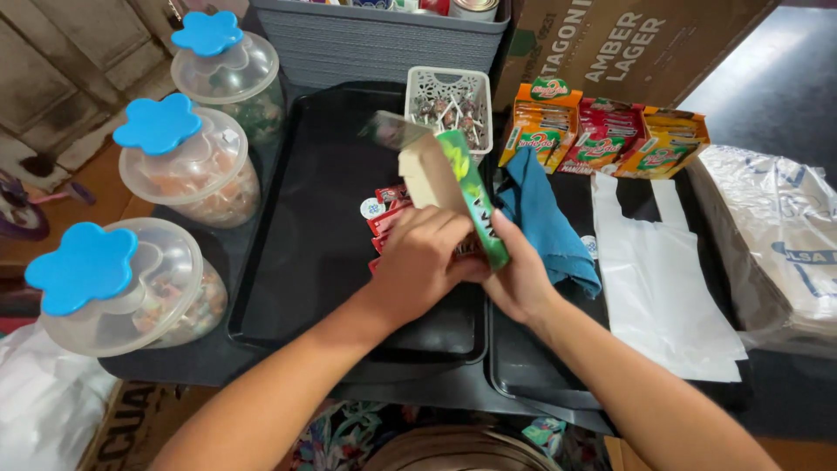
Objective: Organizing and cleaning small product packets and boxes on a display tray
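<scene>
**Both hands on a green carton over the black tray**

Head view, counted first: I see 3 clear plastic jars with blue flower-shaped lids, the nearest (pixel 122 292) at lower left, the middle one (pixel 187 161) behind it and the farthest (pixel 228 70) at the top. There is 1 small white basket (pixel 449 87) of wrapped lollipops, 3 display boxes of sachets, orange (pixel 540 122), red (pixel 606 135) and yellow (pixel 667 144), 1 blue cloth (pixel 545 218), and 1 flat white plastic bag (pixel 654 279).

My left hand (pixel 423 262) has its fingers curled shut around the lower end of a green carton (pixel 466 196), whose open cardboard flap stands tilted up and away from me. My right hand (pixel 519 279) presses against the carton's right edge, fingers wrapped behind it; how far they close I cannot tell. The carton sits above red packets (pixel 388 209) lying on the black tray (pixel 296 262).

The tray rests on a dark tabletop (pixel 785 401). A grey bin (pixel 384 44) and a brown cardboard box (pixel 628 44) stand at the back, and crinkled plastic wrapping (pixel 776 244) lies at the right.
</scene>
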